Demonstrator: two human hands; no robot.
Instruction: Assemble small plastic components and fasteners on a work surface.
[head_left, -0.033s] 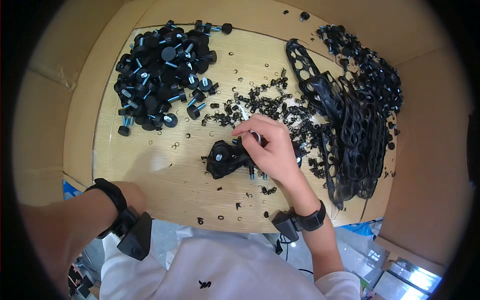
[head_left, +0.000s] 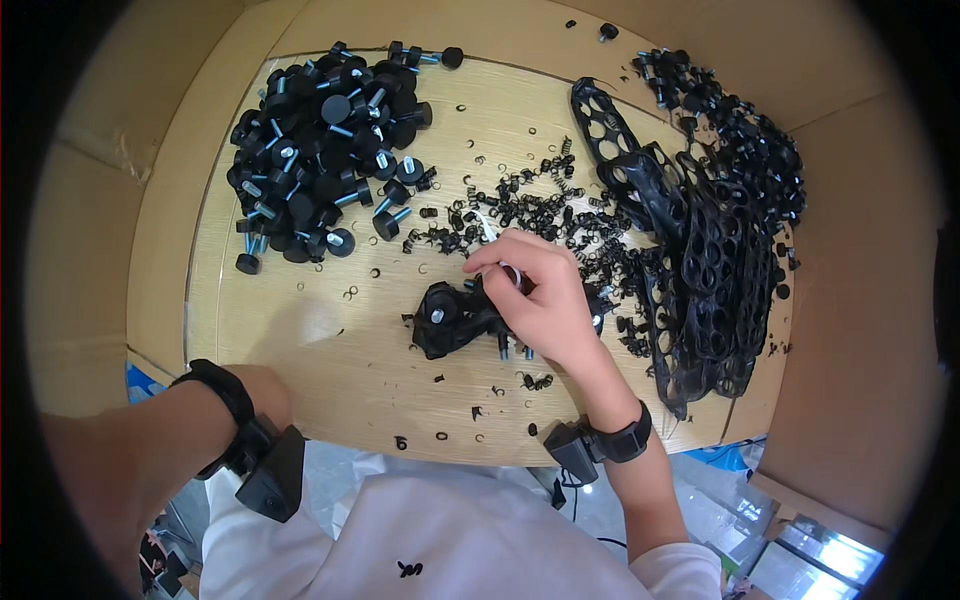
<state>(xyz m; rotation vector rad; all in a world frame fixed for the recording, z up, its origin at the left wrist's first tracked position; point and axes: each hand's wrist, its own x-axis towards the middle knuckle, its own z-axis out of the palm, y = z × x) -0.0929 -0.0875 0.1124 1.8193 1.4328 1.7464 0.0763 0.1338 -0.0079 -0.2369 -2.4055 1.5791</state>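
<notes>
nearest, left hand (head_left: 262, 392) at the wooden board (head_left: 300, 340) edge, fingers hidden, grip impossible to tell. further in, right hand (head_left: 540, 300) pinching a small part over the black bracket (head_left: 450, 318) mid-board. beyond, scattered springs (head_left: 520, 205), heap of black knobs (head_left: 320, 150), stacked perforated plates (head_left: 700, 260).

Black bracket with screwed-in feet, under the right hand

The black plastic bracket (head_left: 455, 318) lay flat on the wooden tabletop (head_left: 330, 350), near its front edge, a silver screw tip showing on its left end. The right hand (head_left: 540, 300) rested over its right part, fingertips pinched on a small piece too hidden to identify.
</notes>
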